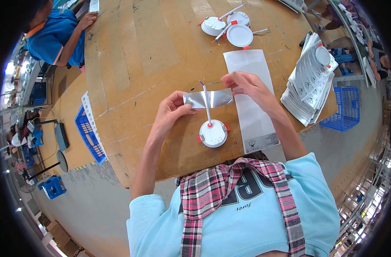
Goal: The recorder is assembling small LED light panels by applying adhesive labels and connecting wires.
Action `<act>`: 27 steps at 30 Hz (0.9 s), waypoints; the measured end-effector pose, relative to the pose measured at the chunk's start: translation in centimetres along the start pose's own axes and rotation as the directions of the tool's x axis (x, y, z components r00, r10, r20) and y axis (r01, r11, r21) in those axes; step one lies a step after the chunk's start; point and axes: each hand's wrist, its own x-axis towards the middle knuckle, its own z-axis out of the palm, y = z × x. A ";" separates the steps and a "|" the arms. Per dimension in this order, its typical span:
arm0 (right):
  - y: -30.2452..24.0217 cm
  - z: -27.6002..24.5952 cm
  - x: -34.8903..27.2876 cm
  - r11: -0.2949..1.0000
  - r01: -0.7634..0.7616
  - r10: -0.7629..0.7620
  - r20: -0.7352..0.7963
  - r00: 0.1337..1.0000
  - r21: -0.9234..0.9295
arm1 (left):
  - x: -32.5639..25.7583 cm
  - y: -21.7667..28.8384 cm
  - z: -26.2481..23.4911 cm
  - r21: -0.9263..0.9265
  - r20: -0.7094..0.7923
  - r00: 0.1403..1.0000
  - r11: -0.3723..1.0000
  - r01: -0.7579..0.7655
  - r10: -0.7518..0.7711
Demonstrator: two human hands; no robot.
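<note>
A round white downlight (213, 133) with red clips lies on the table in front of me. Its white cable (207, 105) runs away from me and ends in thin bare-tipped wires. Across the cable lies a strip of shiny silver foil (197, 99). My left hand (172, 109) pinches the foil's left end between thumb and fingers. Close by the foil's right end is my right hand (252, 89), its fingers loosely stretched out; I cannot make out anything held there. A flat white printed packaging sleeve (256, 115) lies beneath my right wrist.
Several more downlights (239, 35) sit at the table's far side. On the right a fanned stack of white sleeves (309, 81) carries another downlight (322, 55). Blue crates (342, 109) stand beside the table. At the far left a person in blue (56, 36) rests a hand on the table.
</note>
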 end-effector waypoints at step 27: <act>0.9 4.9 1.2 0.997 0.000 -0.012 0.157 0.988 0.076 | -0.5 -0.4 0.9 -0.033 -0.077 0.996 0.998 -0.048 0.046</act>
